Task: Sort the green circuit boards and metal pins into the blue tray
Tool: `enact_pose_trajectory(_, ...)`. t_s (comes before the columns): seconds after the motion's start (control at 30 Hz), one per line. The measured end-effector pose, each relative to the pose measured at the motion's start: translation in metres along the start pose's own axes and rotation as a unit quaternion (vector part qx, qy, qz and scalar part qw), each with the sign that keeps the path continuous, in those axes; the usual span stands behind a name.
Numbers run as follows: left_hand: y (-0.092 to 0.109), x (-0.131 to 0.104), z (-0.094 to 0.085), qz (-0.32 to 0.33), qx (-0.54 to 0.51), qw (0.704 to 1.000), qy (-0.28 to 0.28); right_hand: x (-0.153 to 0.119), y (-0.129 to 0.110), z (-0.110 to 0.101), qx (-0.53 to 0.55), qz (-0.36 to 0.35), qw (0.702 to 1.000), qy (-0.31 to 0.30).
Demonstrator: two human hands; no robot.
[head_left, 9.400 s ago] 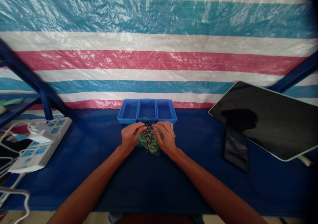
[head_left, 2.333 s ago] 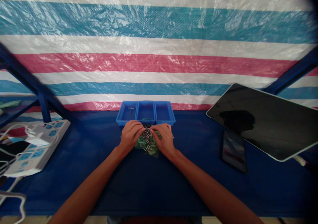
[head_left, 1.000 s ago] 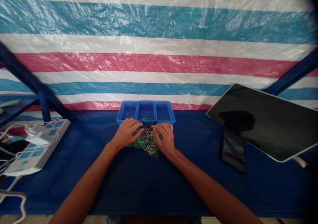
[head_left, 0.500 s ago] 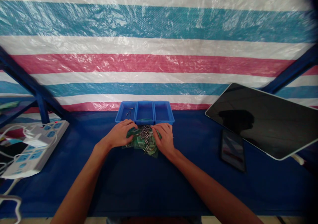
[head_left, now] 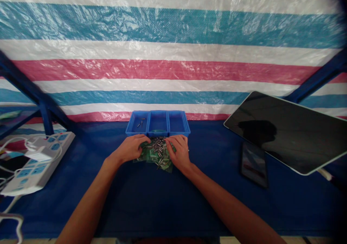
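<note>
On the blue table lies a flattened green plastic bag (head_left: 148, 154) with a heap of small metal pins (head_left: 159, 146) on it. My left hand (head_left: 132, 148) rests at the bag's left side, fingers curved and apart from the thumb, with nothing visible between them. At the right side of the heap, my right hand (head_left: 179, 150) has its fingers bent over the bag's edge; what its fingertips hold, if anything, is too small to make out. Just behind the bag stands a blue tray (head_left: 168, 125) with three compartments. A few metal pins (head_left: 140, 123) lie in its left compartment.
A white power strip (head_left: 40, 175) with plugs and cables is at the left. To the right lie a black phone (head_left: 254, 164) and a large dark screen (head_left: 292, 132). Behind the table hangs a striped sheet (head_left: 173, 70), between blue frame bars.
My left hand's fingers have shifted slightly, with the index finger and thumb drawn lower and back from the bag. My right hand has barely moved.
</note>
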State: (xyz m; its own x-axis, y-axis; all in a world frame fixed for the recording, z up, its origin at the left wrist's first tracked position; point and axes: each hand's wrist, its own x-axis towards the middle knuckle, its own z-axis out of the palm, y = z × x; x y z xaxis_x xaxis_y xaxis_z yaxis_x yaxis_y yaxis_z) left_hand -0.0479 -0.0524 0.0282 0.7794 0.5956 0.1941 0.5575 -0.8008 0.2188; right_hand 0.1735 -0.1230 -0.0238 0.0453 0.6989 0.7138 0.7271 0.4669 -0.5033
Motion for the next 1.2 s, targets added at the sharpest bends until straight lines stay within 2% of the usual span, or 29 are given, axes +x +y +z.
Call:
enact_pose_trajectory(0.3, 0.004, 0.002, 0.001, 0.017, -0.016, 0.999, 0.033, 0.0, 0.001, 0.0, 0.0, 0.002, 1.0, -0.007)
enact_pose_trajectory(0.37, 0.006, 0.003, 0.002, 0.009, -0.009, 0.997, 0.076, -0.001, 0.001, 0.0, -0.005, 0.005, 1.0, -0.003)
enact_pose_trajectory(0.5, 0.008, 0.006, 0.008, -0.012, 0.015, 0.98, 0.196, 0.0, -0.001, -0.001, -0.023, 0.01, 1.0, 0.011)
enact_pose_trajectory(0.7, 0.013, 0.009, 0.019, -0.031, 0.042, 0.965, 0.255, 0.003, 0.0, 0.0, -0.101, 0.079, 0.991, 0.038)
enact_pose_trajectory(0.93, 0.012, 0.012, 0.03, -0.079, 0.063, 0.963, 0.25, -0.001, 0.011, 0.009, -0.144, 0.104, 0.984, -0.014)
enact_pose_trajectory(1.07, 0.011, 0.013, 0.035, -0.065, 0.058, 0.968, 0.236, -0.001, 0.009, 0.008, -0.146, 0.09, 0.985, -0.013)
enact_pose_trajectory(1.2, 0.015, 0.012, 0.029, -0.052, 0.058, 0.966, 0.245, 0.001, 0.004, 0.004, -0.133, 0.062, 0.989, 0.005)
